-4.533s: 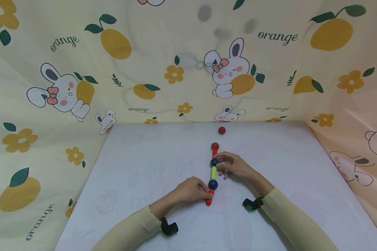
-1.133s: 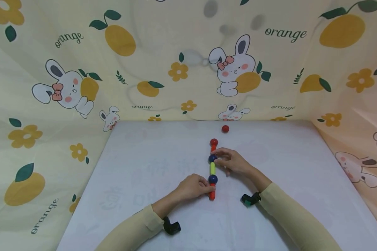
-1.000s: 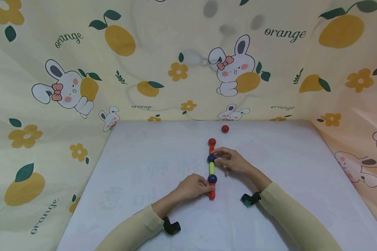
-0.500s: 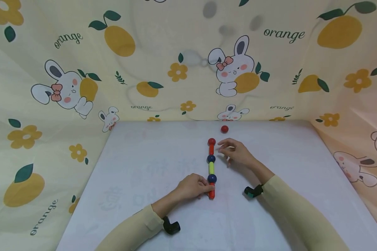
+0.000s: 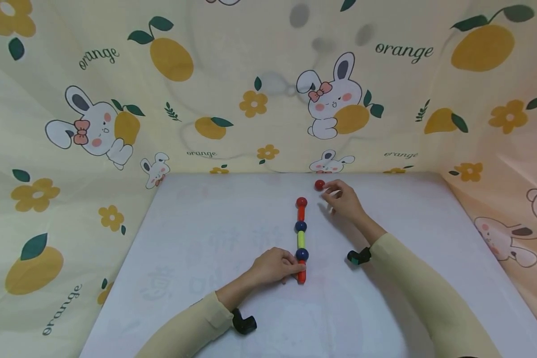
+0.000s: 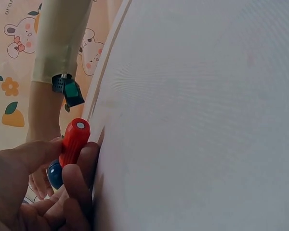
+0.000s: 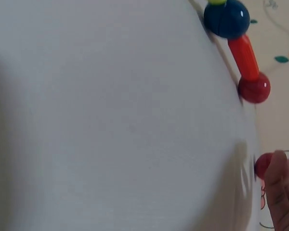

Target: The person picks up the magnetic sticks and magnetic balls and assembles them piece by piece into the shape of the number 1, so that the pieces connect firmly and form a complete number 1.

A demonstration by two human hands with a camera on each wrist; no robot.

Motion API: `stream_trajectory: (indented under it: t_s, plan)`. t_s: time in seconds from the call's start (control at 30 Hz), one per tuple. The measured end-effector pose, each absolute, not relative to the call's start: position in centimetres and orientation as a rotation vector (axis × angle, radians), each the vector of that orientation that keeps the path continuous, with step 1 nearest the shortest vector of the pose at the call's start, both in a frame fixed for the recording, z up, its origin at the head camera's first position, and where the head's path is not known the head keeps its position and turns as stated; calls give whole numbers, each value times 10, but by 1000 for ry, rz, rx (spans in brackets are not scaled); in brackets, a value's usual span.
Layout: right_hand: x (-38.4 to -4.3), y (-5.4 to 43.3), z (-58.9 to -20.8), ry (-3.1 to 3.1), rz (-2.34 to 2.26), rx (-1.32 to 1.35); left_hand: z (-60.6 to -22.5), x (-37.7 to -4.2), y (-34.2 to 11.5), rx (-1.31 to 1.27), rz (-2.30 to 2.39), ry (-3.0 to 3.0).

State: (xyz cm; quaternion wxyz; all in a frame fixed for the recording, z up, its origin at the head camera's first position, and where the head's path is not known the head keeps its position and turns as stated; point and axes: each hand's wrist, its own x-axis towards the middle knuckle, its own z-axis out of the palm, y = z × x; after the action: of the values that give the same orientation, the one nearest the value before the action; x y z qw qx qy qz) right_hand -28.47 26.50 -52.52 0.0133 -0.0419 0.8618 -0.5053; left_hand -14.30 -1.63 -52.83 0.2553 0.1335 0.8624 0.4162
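Observation:
A straight chain of magnetic sticks and balls lies on the white table. From near to far it has a red stick [image 5: 302, 276], a blue ball [image 5: 302, 254], a yellow-green stick [image 5: 301, 239], a second blue ball [image 5: 301, 226], another red stick [image 5: 301, 213] and a red ball [image 5: 302, 202]. My left hand [image 5: 274, 267] pinches the near red stick [image 6: 73, 144], whose free end shows a silver dot. Beyond the chain lies a loose red ball [image 5: 319, 185]. My right hand [image 5: 343, 200] has its index fingertip right at that ball's edge, thumb apart from it.
The white table [image 5: 206, 219] meets a patterned cloth backdrop [image 5: 232, 64] just behind the loose ball. Black wrist devices [image 5: 244, 323] hang below both sleeves, close over the tabletop.
My right hand has let go of the far blue ball and moved away to the loose red ball. Earlier the chain was straightened. My left hand has kept its pinch on the near red stick.

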Motion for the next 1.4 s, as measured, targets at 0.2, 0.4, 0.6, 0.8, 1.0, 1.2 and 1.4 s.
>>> stream_trajectory:
  t_s: [0.2,0.4,0.6,0.8,1.0,1.2,1.4]
  plan:
    - [-300,265,-525,2727,-1526,-63,-530,-143,-18,366,1138,2337]
    - [-311,263,-529,2728,-1483,-16,-531,-143,-19,376,1136,2340]
    - [-321,260,-535,2725,-1443,31,-531,-143,-19,382,1140,2332]
    - [-327,257,-539,2717,-1385,90,-530,-144,-19,388,1140,2330]
    - [-329,254,-540,2748,-1317,105,-531,-144,-20,392,1141,2332]
    - [-332,252,-540,2754,-1267,132,-529,-143,-19,380,1151,2325]
    - [-330,250,-539,2774,-1252,118,-527,-142,-19,366,1159,2325]
